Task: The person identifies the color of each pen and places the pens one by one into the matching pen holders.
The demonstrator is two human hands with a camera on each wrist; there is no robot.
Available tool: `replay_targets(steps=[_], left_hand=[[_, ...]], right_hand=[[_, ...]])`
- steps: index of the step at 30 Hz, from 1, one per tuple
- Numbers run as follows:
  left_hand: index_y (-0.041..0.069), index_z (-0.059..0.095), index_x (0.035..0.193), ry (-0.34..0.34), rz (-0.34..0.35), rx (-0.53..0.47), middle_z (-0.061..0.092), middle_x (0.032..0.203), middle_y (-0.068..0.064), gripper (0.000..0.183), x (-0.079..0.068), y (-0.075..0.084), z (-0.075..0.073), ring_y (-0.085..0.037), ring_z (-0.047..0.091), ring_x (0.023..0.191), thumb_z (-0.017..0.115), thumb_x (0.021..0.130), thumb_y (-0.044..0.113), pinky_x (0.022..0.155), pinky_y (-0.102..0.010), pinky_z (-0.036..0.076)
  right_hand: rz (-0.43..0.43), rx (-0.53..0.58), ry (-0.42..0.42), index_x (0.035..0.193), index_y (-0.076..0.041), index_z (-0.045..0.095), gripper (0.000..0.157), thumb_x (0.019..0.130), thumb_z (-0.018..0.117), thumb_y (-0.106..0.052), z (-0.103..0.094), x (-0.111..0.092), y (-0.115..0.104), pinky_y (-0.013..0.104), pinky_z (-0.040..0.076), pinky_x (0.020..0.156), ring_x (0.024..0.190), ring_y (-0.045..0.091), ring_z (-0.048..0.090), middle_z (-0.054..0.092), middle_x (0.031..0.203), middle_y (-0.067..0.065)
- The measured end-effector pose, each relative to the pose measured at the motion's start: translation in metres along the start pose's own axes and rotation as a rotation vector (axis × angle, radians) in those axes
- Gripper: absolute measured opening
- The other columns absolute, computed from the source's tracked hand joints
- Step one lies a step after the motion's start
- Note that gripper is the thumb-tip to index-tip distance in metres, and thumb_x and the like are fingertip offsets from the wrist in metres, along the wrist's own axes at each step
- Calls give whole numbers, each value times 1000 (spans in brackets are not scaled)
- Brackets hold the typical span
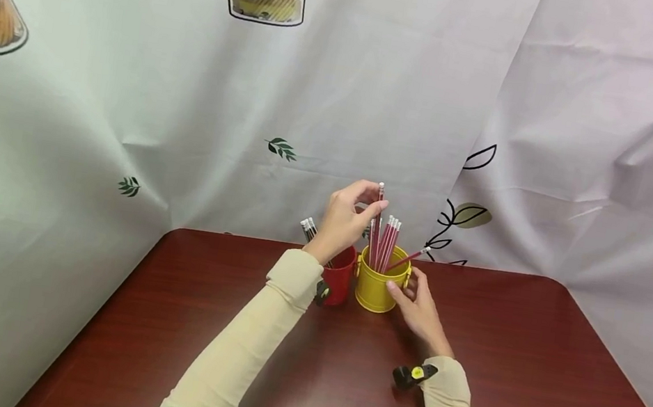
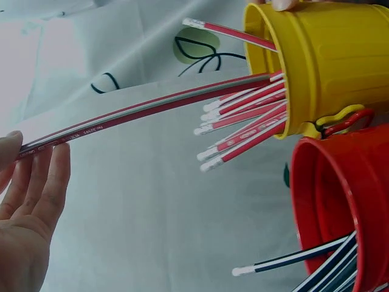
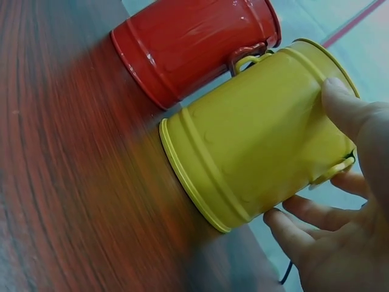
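My left hand (image 1: 342, 218) pinches a red-and-white striped pencil (image 2: 164, 104) near its eraser end, between thumb and fingers. The pencil's lower end is inside a yellow bucket (image 1: 374, 296), hidden by the rim. Several more red striped pencils (image 2: 252, 110) with white erasers stand in that bucket, and one leans out to the right. My right hand (image 1: 422, 315) holds the yellow bucket at its right side, thumb near the rim and fingers round the side by the handle loop. Close on the left is a red bucket (image 1: 340, 288) with several dark striped pencils (image 2: 307, 253).
Both buckets stand near the far edge of a reddish-brown table (image 1: 311, 391). Behind the table hangs a pale cloth backdrop (image 1: 392, 101) with plant prints. The handle loops of the two buckets overlap between them.
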State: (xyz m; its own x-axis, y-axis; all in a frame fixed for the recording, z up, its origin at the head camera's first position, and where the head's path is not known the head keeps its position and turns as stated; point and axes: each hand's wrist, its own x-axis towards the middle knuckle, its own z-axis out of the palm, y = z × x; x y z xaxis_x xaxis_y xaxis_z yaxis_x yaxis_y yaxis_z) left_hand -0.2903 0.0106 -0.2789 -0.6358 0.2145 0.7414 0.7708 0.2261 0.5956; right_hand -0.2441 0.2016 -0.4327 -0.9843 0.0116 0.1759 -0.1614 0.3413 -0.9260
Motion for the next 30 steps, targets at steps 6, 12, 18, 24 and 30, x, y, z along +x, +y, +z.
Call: replay_targets(steps=[6,12,18,24,30], left_hand=[[4,62,97,-10,-16,18,64,86,-6,14,-3,-7,7,-13,63,79,64,86,13,65,-20,52],[4,62,98,-29,-32,45,65,86,-6,15,-10,-16,12,-13,63,79,64,86,12,67,-19,51],[3,62,98,-36,-34,56,64,85,-7,15,-18,-25,17,-14,63,79,64,86,11,67,-18,51],[1,62,99,-46,-34,83,64,84,-6,17,-26,-31,21,-13,62,76,65,84,9,67,-21,51],[-1,62,100,-56,-38,104,64,83,-6,20,-33,-36,23,-14,61,75,67,83,9,65,-25,50]], right_hand=[[-2,27,18,139,-11,24,68,88,61,-33,2,1,-2,50,39,96,120,38,45,43,133,22],[0,45,20,140,-12,23,69,87,61,-33,2,0,-6,50,38,97,121,39,44,40,136,22],[-6,50,23,140,-10,23,69,87,62,-32,2,-1,-5,51,38,97,122,40,43,39,136,23],[14,29,27,139,-12,24,70,86,62,-37,2,-1,-2,49,39,97,122,38,44,40,136,21],[10,30,29,139,-13,25,71,85,63,-40,2,0,-2,50,39,96,122,37,44,40,136,20]])
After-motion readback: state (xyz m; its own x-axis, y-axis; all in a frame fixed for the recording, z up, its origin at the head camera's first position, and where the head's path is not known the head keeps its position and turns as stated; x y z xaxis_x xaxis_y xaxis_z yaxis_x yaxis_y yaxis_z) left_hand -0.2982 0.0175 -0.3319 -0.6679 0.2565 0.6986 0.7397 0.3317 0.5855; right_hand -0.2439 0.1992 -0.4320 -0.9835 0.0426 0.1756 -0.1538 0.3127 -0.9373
